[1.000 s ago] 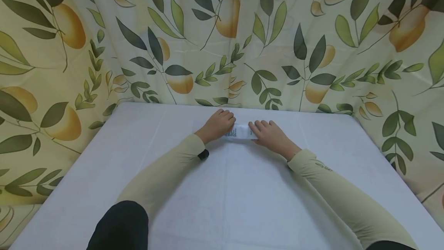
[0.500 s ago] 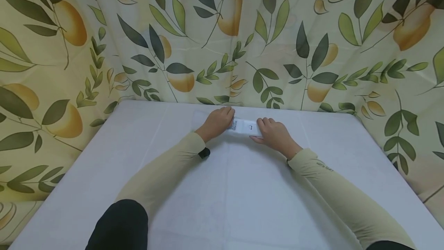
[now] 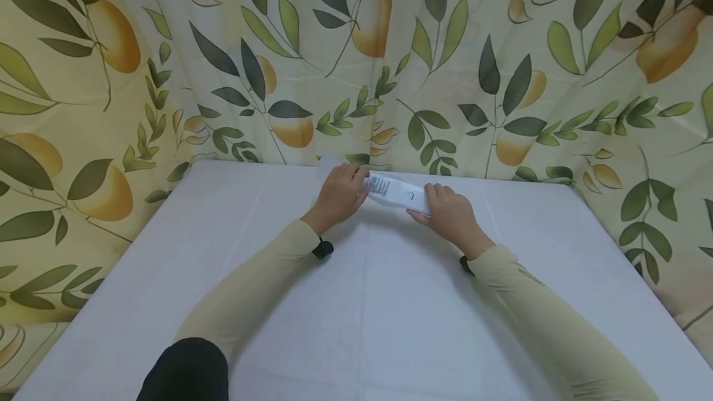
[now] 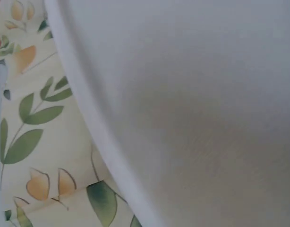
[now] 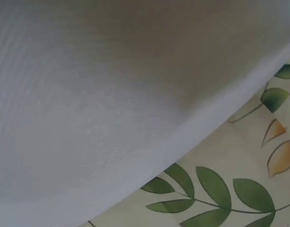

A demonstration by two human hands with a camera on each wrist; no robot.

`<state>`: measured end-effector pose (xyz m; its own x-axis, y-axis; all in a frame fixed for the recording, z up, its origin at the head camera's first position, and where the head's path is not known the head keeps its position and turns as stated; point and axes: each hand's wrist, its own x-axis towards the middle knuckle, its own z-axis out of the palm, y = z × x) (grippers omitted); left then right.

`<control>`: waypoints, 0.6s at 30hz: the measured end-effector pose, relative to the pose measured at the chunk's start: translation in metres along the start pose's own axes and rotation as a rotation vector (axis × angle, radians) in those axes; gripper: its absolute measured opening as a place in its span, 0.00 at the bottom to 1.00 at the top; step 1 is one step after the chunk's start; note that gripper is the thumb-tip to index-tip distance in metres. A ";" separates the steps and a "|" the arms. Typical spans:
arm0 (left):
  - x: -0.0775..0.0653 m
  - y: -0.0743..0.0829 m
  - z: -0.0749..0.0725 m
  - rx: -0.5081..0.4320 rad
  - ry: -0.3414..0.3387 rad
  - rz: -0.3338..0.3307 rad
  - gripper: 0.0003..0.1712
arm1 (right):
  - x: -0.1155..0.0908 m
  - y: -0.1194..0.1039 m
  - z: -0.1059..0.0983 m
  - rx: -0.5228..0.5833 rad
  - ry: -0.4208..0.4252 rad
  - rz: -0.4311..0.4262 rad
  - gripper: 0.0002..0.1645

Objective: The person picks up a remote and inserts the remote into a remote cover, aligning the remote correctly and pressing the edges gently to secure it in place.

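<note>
A slim white packet with dark printed text point(image 3: 397, 193) is held between the two hands near the far edge of the table. My left hand point(image 3: 338, 195) pinches its left end, fingers curled over it. The right end is gripped by my right hand point(image 3: 452, 214), with the thumb below and the fingers on top. A see-through film point(image 3: 330, 163) sticks out past the left hand. The packet tilts, its left end farther back than its right. Both ends are partly hidden by fingers. Neither wrist view shows the hands or the packet.
A white cloth point(image 3: 362, 314) covers the table, whose edge point(image 4: 95, 125) shows in the left wrist view. Behind and beside it hangs a curtain point(image 3: 356, 98) printed with leaves and fruit. Dark bands sit at both wrists.
The packet has tilted and its left end has gone farther back. My right hand has shifted right, uncovering more of the printed face; the left hand has moved slightly left.
</note>
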<state>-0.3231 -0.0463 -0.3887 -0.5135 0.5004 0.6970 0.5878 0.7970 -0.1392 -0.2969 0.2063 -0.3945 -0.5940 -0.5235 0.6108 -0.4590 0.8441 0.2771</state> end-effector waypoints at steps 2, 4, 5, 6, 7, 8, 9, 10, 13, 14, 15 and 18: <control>-0.003 0.000 -0.005 0.015 0.061 -0.045 0.12 | 0.000 0.000 -0.005 0.003 0.026 0.037 0.38; -0.006 0.000 -0.009 0.024 0.106 -0.077 0.11 | 0.002 -0.001 -0.010 0.005 0.052 0.066 0.37; -0.007 0.000 -0.010 0.030 0.116 -0.087 0.11 | 0.003 -0.002 -0.013 0.011 0.064 0.078 0.37; -0.007 0.001 -0.012 0.030 0.122 -0.097 0.11 | 0.004 -0.004 -0.015 0.018 0.074 0.090 0.37; -0.007 0.001 -0.013 0.032 0.124 -0.102 0.12 | 0.006 -0.005 -0.017 0.025 0.085 0.102 0.37; -0.006 0.002 -0.014 0.033 0.125 -0.107 0.12 | 0.008 -0.006 -0.019 0.037 0.092 0.112 0.37; -0.004 0.003 -0.016 0.034 0.126 -0.113 0.13 | 0.009 -0.008 -0.021 0.050 0.096 0.122 0.37; -0.003 0.005 -0.017 0.037 0.127 -0.123 0.14 | 0.011 -0.010 -0.023 0.062 0.097 0.134 0.37; 0.001 0.010 -0.019 0.054 0.130 -0.168 0.17 | 0.013 -0.019 -0.023 0.107 0.086 0.175 0.36; 0.002 0.011 -0.019 0.056 0.134 -0.186 0.18 | 0.013 -0.022 -0.022 0.128 0.076 0.185 0.36; 0.003 0.012 -0.019 0.060 0.137 -0.206 0.19 | 0.013 -0.025 -0.022 0.146 0.064 0.190 0.35; 0.005 0.015 -0.020 0.041 0.143 -0.262 0.19 | 0.012 -0.032 -0.020 0.221 0.021 0.199 0.33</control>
<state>-0.3049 -0.0386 -0.3731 -0.5494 0.2253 0.8046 0.4192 0.9073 0.0322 -0.2759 0.1751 -0.3812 -0.6743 -0.3458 0.6525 -0.4686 0.8833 -0.0161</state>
